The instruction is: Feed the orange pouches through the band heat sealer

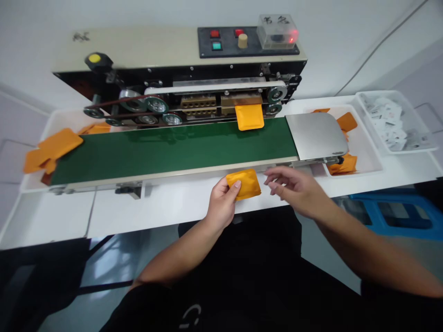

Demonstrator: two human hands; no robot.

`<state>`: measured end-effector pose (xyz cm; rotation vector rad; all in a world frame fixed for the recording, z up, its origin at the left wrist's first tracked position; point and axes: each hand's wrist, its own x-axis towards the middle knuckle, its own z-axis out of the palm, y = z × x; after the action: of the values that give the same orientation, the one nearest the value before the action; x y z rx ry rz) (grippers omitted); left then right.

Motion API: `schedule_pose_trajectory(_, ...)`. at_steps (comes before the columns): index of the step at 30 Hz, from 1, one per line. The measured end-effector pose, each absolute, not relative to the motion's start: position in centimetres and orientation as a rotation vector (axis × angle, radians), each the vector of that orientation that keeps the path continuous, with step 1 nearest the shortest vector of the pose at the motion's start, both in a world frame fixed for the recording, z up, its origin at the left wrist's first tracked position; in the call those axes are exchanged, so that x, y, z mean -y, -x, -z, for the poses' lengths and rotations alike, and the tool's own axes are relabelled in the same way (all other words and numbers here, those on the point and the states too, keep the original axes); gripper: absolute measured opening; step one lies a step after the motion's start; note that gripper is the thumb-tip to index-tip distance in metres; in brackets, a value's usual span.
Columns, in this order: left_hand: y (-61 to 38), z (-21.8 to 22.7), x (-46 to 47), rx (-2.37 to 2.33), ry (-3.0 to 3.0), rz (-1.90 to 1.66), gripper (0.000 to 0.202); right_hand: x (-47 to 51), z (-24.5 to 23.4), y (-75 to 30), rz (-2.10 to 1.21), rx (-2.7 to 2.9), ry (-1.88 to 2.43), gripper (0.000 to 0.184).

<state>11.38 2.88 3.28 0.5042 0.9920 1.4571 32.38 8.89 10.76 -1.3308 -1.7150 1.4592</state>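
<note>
My left hand (221, 205) pinches a flat orange foil pouch (244, 184) by its lower left edge, just in front of the conveyor's near rail. My right hand (294, 190) is a little to the right of that pouch, fingers apart and holding nothing, with the fingertips close to the pouch but not touching it. A second orange pouch (249, 117) stands on the green conveyor belt (173, 152), its top edge caught in the belts of a band sealing machine (173, 92).
Sealed orange pouches (57, 150) lie in a heap at the belt's left end. A steel feed plate (316, 136) sits at the right end over a white tray (367, 152) holding more pouches. Beyond it, a white bin (394, 122) holds white sachets. A blue stool (394, 212) stands lower right.
</note>
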Motion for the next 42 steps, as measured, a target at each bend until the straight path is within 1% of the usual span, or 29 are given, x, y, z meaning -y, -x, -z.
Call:
schedule_pose_trajectory(3, -11.8, -3.6, -2.9, -1.008, -0.562, -1.457, 0.041, -6.2, -9.0, -31.1, -1.499, 1.680, 1.296, 0.030)
schedule_pose_trajectory(8, -12.4, -3.6, -2.5, -1.030, -0.653, -1.461, 0.038, -4.2, -6.8, -30.0, -1.534, 1.437, 1.249, 0.026)
schedule_pose_trajectory(10, -12.4, -3.6, -2.3, -1.033, -0.676, -1.452, 0.036, -4.0, -6.3, -29.9, -1.531, 1.382, 1.256, 0.023)
schedule_pose_trajectory(14, -11.9, -4.2, -2.3, -1.080, -0.800, -1.391, 0.036, -4.0, -6.0, -29.8, -1.552, 1.361, 1.233, 0.024)
schedule_pose_trajectory(16, -11.4, -4.7, -2.5, -1.101, -0.934, -1.305, 0.035, -4.2, -6.0, -30.1, -1.490, 1.401, 1.234, 0.024)
schedule_pose_trajectory(18, -10.9, -5.2, -2.7, -1.100, -1.058, -1.211, 0.034, -4.6, -6.3, -30.4, -1.418, 1.427, 1.258, 0.025)
schedule_pose_trajectory(20, -10.7, -5.4, -2.9, -1.079, -1.085, -1.171, 0.036, -5.0, -6.6, -30.6, -1.423, 1.369, 1.259, 0.026)
schedule_pose_trajectory(24, -11.1, -5.1, -2.9, -1.045, -0.989, -1.162, 0.052, -5.7, -7.2, -30.1, -1.460, 0.952, 1.147, 0.034)
schedule_pose_trajectory(27, -11.6, -5.1, -3.2, -1.068, -0.993, -1.165, 0.045, -5.5, -7.1, -29.4, -1.446, 0.781, 1.122, 0.043)
schedule_pose_trajectory(29, -11.6, -5.4, -3.6, -1.098, -1.007, -1.200, 0.038, -5.3, -6.8, -29.3, -1.473, 0.830, 1.168, 0.044)
schedule_pose_trajectory(31, -11.1, -5.9, -4.3, -1.114, -1.043, -1.235, 0.035, -5.1, -6.6, -29.5, -1.494, 0.968, 1.216, 0.041)
schedule_pose_trajectory(33, -10.4, -6.7, -5.2, -1.124, -1.157, -1.225, 0.031, -5.2, -6.5, -30.0, -1.455, 1.114, 1.224, 0.036)
schedule_pose_trajectory(36, -9.3, -7.9, -6.3, -1.118, -1.445, -1.092, 0.024, -5.8, -7.2, -30.9, -1.345, 1.317, 1.232, 0.024)
schedule_pose_trajectory(38, -8.9, -8.4, -6.8, -1.102, -1.567, -1.031, 0.023, -6.5, -8.0, -31.4, -1.356, 1.452, 1.255, 0.018)
schedule_pose_trajectory(40, -8.7, -8.4, -6.9, -1.111, -1.578, -1.064, 0.020, -7.7, -9.0, -32.0, -1.427, 1.493, 1.259, 0.018)
schedule_pose_trajectory(42, -8.7, -8.2, -6.7, -1.117, -1.533, -1.137, 0.026, -9.6, -10.0, -32.8, -1.455, 1.383, 1.238, 0.024)
